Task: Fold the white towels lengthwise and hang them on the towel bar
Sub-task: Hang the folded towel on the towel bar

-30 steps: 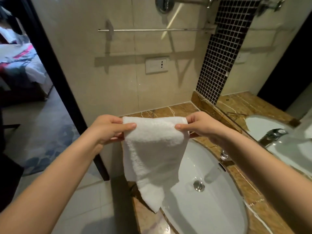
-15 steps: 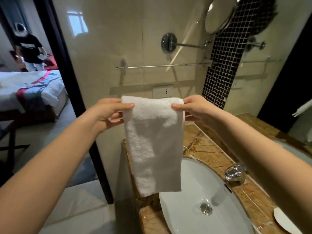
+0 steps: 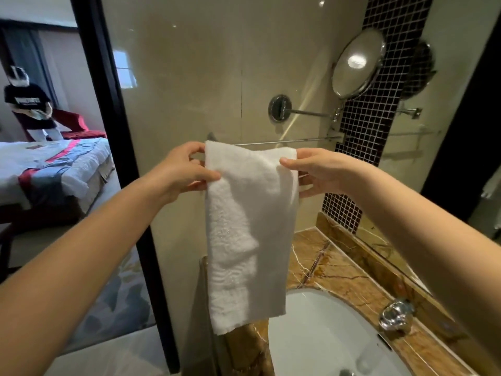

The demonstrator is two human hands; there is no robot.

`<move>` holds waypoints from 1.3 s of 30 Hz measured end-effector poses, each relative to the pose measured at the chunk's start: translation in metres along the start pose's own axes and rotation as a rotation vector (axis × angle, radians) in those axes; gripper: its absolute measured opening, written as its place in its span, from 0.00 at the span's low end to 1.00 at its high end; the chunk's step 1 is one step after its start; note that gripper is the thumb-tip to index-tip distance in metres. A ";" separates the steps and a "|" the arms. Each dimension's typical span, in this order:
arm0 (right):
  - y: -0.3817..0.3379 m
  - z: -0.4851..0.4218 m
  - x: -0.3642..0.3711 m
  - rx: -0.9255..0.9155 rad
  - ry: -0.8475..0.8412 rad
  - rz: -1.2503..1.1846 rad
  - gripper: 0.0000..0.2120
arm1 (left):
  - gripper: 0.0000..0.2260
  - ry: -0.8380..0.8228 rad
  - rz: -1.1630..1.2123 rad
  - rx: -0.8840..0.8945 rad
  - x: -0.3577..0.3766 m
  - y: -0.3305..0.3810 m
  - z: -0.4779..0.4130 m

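A white towel [image 3: 248, 226] is held up in front of the wall by both hands. The left grip [image 3: 181, 172] is closed on the upper left corner of the towel: the thumb is pressed on the near face and the curled fingers are placed behind the top edge, so the cloth is pinched between them. The right grip [image 3: 320, 172] is closed on the upper right corner in the same way, with one fingertip laid on the near face and the other fingers curled behind the cloth. Between the two grips the top edge is stretched almost level, a little lower at the right grip.

The towel is folded into a narrow band. Its long axis is vertical and it hangs straight down from the grips, with the free short end pointing down. This lower end is seen in front of the left edge of the bench [image 3: 341, 270] and the rim of the sink [image 3: 325, 337], well below both grips.

The towel bar [image 3: 284, 142] is fixed on the wall just behind the grips, at nearly the same height as the top edge of the towel. It runs level, from behind the left grip to beyond the right grip. Whether the towel touches the bar cannot be told.

Below the right grip a chrome tap [image 3: 395, 317] is mounted on the bench. Above the right grip a round mirror [image 3: 357, 63] is carried on an arm. Far to the left of the left grip, through the doorway, a bed [image 3: 54, 169] and another person [image 3: 27, 104] are seen.
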State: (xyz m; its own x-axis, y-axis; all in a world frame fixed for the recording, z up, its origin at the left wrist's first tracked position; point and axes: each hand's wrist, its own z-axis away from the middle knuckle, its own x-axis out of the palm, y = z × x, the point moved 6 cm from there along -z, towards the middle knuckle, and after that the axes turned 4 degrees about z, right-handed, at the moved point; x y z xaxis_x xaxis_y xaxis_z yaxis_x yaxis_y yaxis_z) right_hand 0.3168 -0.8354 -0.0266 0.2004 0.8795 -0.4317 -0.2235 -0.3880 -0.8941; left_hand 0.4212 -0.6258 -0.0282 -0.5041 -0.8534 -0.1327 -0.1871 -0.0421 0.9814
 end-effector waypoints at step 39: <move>-0.121 -0.160 -0.091 -0.134 0.586 -0.001 0.05 | 0.06 -0.007 0.115 0.030 -0.040 0.090 -0.206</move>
State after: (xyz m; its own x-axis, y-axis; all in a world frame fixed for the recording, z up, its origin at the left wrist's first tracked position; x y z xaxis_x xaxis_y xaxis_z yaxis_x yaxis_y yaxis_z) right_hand 0.4779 -0.9131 0.1016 0.7016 0.5962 -0.3902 -0.1083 -0.4520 -0.8854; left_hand 0.5980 -0.7025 0.0942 -0.5295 -0.8481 -0.0209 -0.1528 0.0712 0.9857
